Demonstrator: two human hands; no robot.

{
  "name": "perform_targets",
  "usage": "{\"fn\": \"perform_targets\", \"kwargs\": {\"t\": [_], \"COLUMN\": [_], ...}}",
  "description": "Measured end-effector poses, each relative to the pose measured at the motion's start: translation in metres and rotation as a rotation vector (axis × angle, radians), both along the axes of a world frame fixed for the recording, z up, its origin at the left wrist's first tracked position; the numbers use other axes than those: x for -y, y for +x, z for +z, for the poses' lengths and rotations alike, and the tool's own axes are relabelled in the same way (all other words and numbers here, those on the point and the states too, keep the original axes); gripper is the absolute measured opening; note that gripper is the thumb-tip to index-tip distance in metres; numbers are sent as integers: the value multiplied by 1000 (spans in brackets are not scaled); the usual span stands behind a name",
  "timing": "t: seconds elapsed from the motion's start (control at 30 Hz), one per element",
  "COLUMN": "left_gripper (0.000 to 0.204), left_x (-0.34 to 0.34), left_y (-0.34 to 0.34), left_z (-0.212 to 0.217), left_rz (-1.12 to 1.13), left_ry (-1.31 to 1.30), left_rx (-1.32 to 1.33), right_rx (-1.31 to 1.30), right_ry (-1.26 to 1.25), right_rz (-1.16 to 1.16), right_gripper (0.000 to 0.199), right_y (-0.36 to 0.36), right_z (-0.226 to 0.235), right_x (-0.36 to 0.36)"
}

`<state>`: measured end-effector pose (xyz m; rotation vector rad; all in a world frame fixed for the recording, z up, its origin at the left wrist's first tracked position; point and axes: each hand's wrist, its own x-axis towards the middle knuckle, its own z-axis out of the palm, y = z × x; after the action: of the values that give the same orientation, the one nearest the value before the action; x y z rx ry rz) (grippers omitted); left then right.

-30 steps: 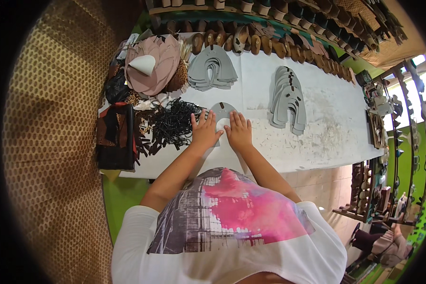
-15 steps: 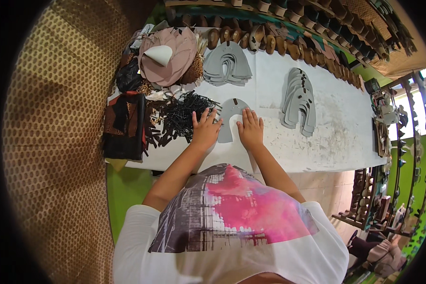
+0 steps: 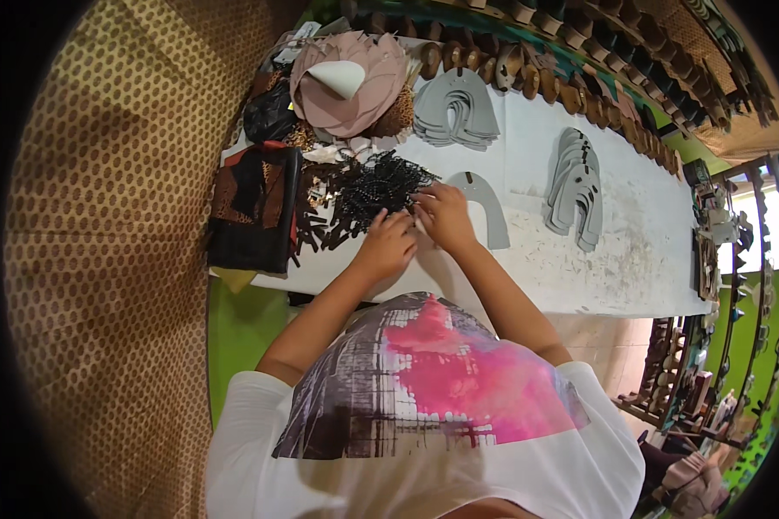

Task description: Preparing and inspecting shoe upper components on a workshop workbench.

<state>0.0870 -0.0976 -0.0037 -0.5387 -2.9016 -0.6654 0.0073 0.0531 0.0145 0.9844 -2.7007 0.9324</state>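
A grey horseshoe-shaped flat piece [image 3: 491, 210] lies on the white table [image 3: 580, 268] in front of me. My right hand [image 3: 444, 218] rests beside its left arm, fingertips bent into the edge of a pile of small black strips [image 3: 368, 189]. Whether those fingers pinch a strip is hidden. My left hand [image 3: 388, 247] lies just left of the right one, palm down, fingers spread and pointing at the same pile. It holds nothing that I can see.
Two stacks of grey horseshoe pieces [image 3: 455, 109] [image 3: 575, 187] lie farther back and right. Pink cut pieces [image 3: 355, 95] and dark patterned material [image 3: 255, 208] sit at the left end. Wooden shoe soles [image 3: 528, 73] line the table's far edge. Racks [image 3: 736, 285] stand at right.
Both hands have left the grey horseshoe piece and slid left to the edge of the black strip pile. The grey piece now lies uncovered to their right.
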Motion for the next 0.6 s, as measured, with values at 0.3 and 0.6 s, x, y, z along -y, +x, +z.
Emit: {"fn": "perform_targets", "kwargs": {"t": [0.3,0.6], "left_gripper": [37,24], "left_x": [13,32], "left_y": [36,48], "left_z": [-16,7], "left_rz": [-93,0], "left_ry": [10,-28], "left_rx": [197,352], "right_rx": [-215,-272], "right_ry": [249,379], "right_rz": [496,586], "right_gripper": [21,12], "right_y": [8,6], "right_z": [-1,0], "right_x": [117,138]}}
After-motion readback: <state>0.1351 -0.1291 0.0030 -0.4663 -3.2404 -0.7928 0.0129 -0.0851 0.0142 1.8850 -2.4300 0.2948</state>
